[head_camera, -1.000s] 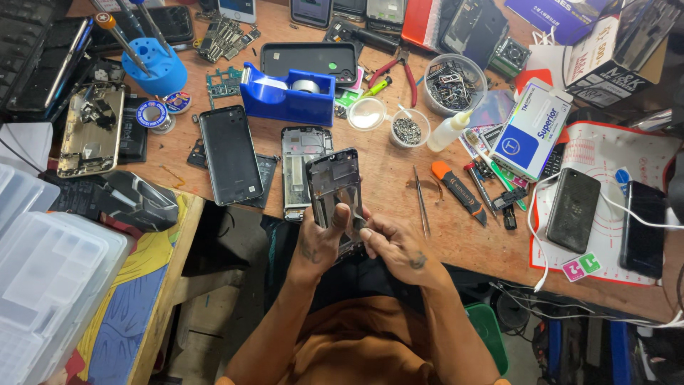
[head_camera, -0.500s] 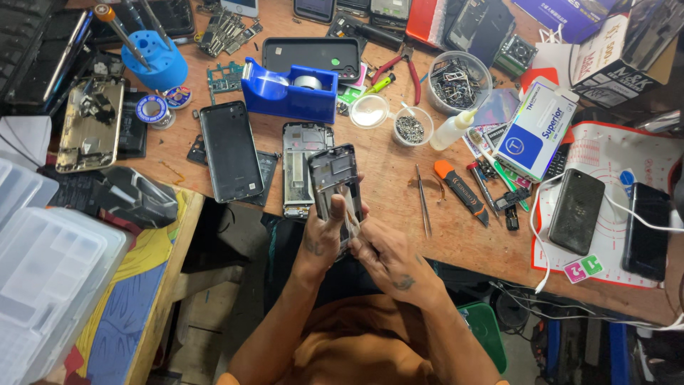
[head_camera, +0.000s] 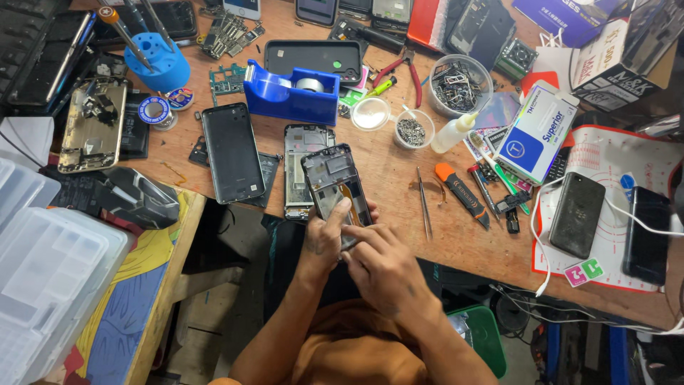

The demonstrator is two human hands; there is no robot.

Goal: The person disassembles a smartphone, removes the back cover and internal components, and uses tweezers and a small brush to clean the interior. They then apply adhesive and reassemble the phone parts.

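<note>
Gripping: opened dark rectangular phone frame [head_camera: 336,187], frame centre, is pinched at its lower end by left hand [head_camera: 324,242] | right hand [head_camera: 381,264] fingertips pressed there | judged light, rigid, fragile; best held by edges.

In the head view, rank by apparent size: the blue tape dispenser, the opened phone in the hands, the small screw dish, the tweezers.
1. Blue tape dispenser
2. Opened phone, part hidden by both hands
3. Tweezers: long, very thin
4. Screw dish; these last two rank unsurely.
</note>
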